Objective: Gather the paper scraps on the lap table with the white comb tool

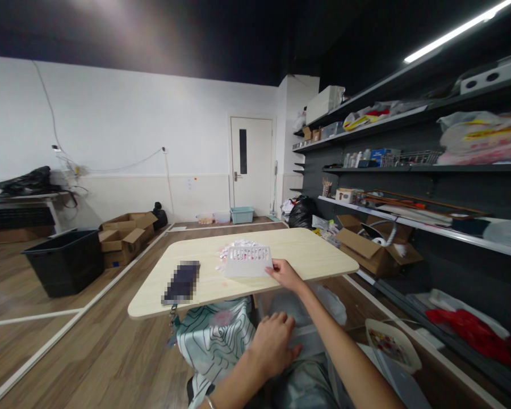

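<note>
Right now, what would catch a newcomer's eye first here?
The white card with its row of small pieces, held by its right edge in the right hand over the pale table. Next, the black bin on the floor at left and the loaded shelves along the right.

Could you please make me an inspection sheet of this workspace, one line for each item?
Surface: pale table with rounded corners.
Job's things: white card with a row of small pieces along its upper part; loose small pieces beside and behind it on the table.
Clutter: dark pixelated object on the table's left side.
Hands: right hand grips the card's right edge; left hand is loosely curled below the table's near edge, its grip unclear.
Cables: thin cord on the far wall.
Surroundings: black bin at left, closed door behind, loaded shelves at right.
</note>
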A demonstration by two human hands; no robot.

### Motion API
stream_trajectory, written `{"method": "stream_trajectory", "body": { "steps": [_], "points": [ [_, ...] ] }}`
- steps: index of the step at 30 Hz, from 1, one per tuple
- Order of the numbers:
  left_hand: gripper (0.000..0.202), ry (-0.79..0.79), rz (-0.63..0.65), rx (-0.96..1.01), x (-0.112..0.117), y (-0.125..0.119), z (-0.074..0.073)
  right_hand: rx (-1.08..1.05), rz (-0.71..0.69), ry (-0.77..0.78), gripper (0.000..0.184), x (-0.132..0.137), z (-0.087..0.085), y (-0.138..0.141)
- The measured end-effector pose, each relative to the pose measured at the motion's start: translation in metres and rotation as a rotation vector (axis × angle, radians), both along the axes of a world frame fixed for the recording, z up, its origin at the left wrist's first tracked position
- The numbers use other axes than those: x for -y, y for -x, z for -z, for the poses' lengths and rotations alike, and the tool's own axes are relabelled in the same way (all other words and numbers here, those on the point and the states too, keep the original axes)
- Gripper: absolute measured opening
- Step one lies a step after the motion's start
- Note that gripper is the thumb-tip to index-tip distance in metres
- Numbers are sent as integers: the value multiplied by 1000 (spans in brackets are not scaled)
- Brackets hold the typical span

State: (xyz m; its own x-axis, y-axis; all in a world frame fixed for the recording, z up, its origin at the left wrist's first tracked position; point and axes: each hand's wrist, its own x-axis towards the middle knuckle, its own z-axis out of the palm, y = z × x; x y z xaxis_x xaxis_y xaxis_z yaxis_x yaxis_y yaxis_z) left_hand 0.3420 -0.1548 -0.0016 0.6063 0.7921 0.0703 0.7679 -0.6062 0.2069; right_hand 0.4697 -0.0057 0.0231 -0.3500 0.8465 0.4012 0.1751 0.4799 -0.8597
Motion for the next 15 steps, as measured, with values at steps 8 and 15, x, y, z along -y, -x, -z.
{"method": "stream_trajectory", "body": {
  "steps": [8,15],
  "points": [
    [27,-11,-57,393,29,62,-61,2,-1,3,47,-1,0,1],
    [51,-368,-573,688,-35,218,-124,7,6,-10,44,-2,-1,1]
  ]
}}
